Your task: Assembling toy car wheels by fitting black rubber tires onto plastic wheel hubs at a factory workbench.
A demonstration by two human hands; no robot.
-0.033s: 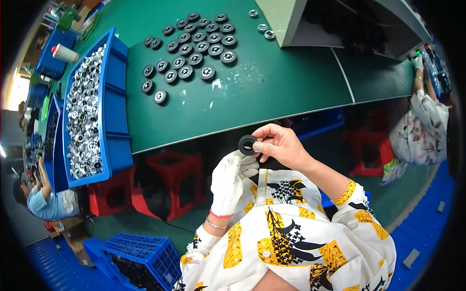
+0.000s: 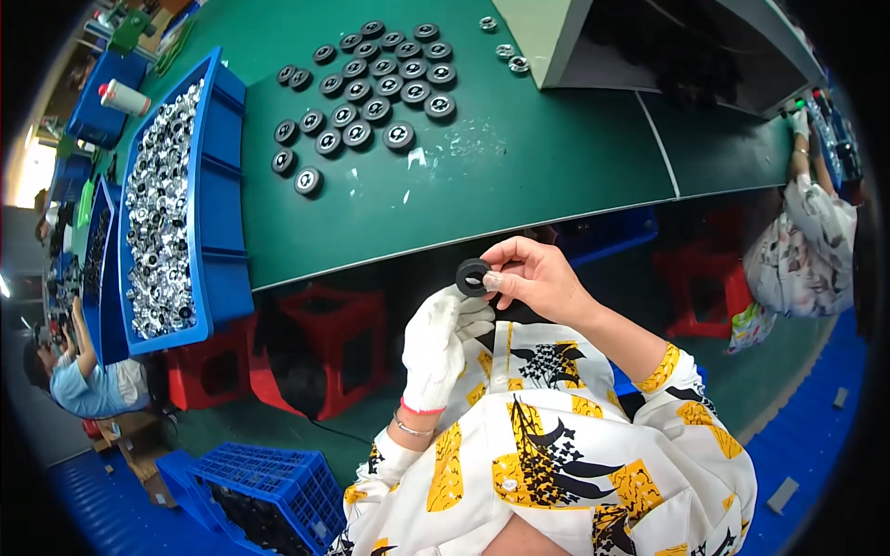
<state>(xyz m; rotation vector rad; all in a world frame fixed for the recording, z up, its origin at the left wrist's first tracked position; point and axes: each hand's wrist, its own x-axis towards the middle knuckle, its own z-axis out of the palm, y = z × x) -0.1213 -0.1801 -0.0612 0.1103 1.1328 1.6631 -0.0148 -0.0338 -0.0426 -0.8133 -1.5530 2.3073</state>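
Head view: pinching a black tyre-like ring [image 2: 465, 270] between thumb and fingers of the bare right hand [image 2: 540, 280], in a narrow grip, with the open centre facing the camera. Holding it in front of the torso, between the patterned blouse [image 2: 528, 463] and the near edge of the green table [image 2: 556, 139], off the tabletop. Holding the left hand [image 2: 432, 345], in a white glove with a red-edged cuff, just below and beside the ring, fingers curled inward; cannot tell about any contact with the ring, or about anything inside the curled fingers. Wearing a silvery bracelet [image 2: 413, 428] just past the glove cuff on the left forearm. Facing a loose cluster of black wheels [image 2: 400, 136] with pale-marked hubs, laid flat on the table, some close together and some apart. Farther right, near a pale open-fronted box [image 2: 540, 32], seeing three small metal rings [image 2: 505, 51]. To the left, having a long blue bin [image 2: 222, 185] heaped with shiny metal parts [image 2: 158, 222]. Below table level, showing red stools [image 2: 338, 334] and, at lower left, a blue lattice crate [image 2: 278, 463]. Near the picture's rim, including a light-blue-clad co-worker [image 2: 83, 389] at left and another co-worker [image 2: 807, 241] at right.
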